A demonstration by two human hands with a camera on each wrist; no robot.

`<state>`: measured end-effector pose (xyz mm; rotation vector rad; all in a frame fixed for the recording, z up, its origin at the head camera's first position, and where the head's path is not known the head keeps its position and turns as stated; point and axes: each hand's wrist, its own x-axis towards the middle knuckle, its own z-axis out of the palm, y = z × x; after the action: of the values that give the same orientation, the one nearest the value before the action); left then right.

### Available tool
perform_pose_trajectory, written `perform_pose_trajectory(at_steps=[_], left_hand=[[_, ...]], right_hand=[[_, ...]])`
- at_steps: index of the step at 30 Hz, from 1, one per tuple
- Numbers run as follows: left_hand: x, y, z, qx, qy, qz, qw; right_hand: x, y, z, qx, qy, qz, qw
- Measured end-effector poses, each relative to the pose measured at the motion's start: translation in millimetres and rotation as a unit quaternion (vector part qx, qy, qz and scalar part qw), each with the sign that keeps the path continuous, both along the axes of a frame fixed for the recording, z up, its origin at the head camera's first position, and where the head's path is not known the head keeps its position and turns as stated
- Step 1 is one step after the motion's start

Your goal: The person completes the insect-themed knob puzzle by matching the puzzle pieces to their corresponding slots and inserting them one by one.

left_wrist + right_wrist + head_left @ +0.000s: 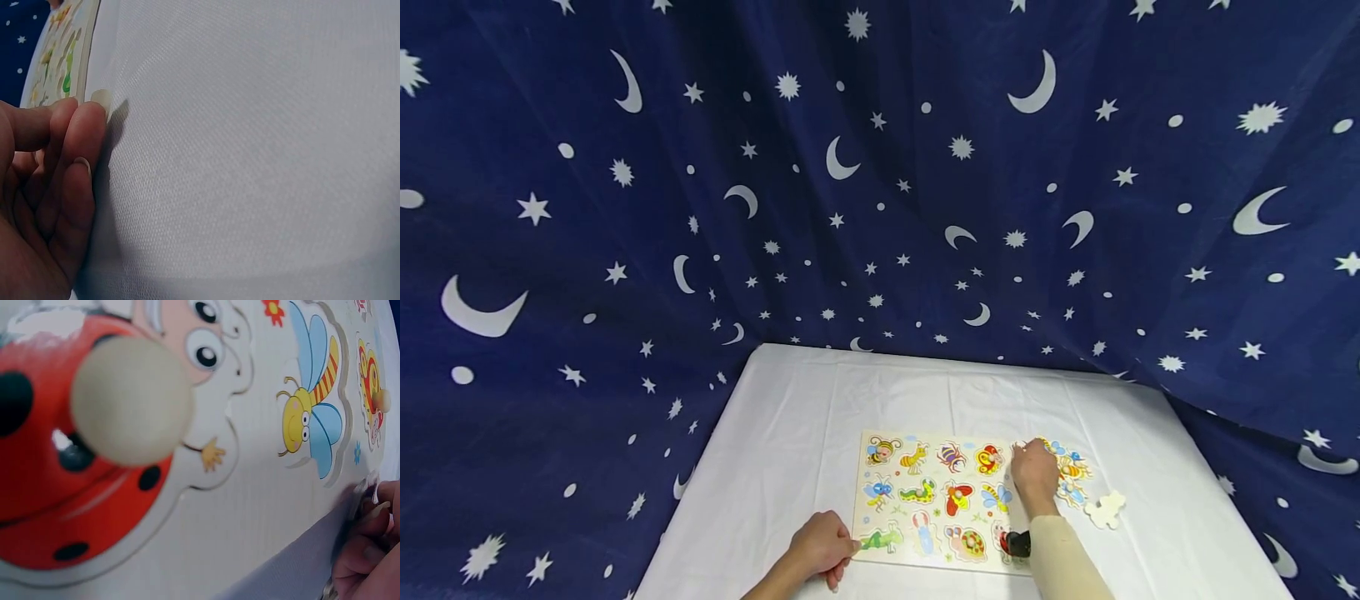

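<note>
A wooden insect puzzle board lies on the white cloth. My left hand pinches its near left corner between thumb and curled fingers; the left wrist view shows these fingers at the board's edge. Over the far right corner, my right hand holds a small puzzle piece, mostly hidden by the fingers, so its picture cannot be told. Close to the right wrist camera is a ladybug piece with a round wooden knob. Beyond it appears a dragonfly picture with blue wings.
Right of the board, several loose insect pieces lie in a cluster. One pale piece lies apart from them, plain side up. A dark blue curtain with moons and stars surrounds the table.
</note>
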<state>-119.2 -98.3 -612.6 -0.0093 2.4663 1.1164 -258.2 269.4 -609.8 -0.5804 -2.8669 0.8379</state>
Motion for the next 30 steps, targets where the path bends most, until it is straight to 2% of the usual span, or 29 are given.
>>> perform_pose_trajectory(at_steps=[5, 11, 24, 30], left_hand=[[1.0, 0, 0.5, 0.008, -0.003, -0.003, 1.0000], [1.6, -1, 2.8, 0.001, 0.000, -0.002, 1.0000], [0.7, 0, 2.6, 0.002, -0.001, 0.001, 1.0000], [1.2, -1, 2.2, 0.000, 0.001, 0.003, 1.0000]], right_hand=[[-1.4, 0, -2.0, 0.021, 0.028, -0.003, 0.999], [-7.4, -2, 1.8, 0.002, 0.049, -0.006, 0.999], [-13.7, -15, 7.3, 0.005, 0.122, 0.045, 0.991], [-14.0, -20, 9.4, 0.000, 0.135, 0.073, 0.988]])
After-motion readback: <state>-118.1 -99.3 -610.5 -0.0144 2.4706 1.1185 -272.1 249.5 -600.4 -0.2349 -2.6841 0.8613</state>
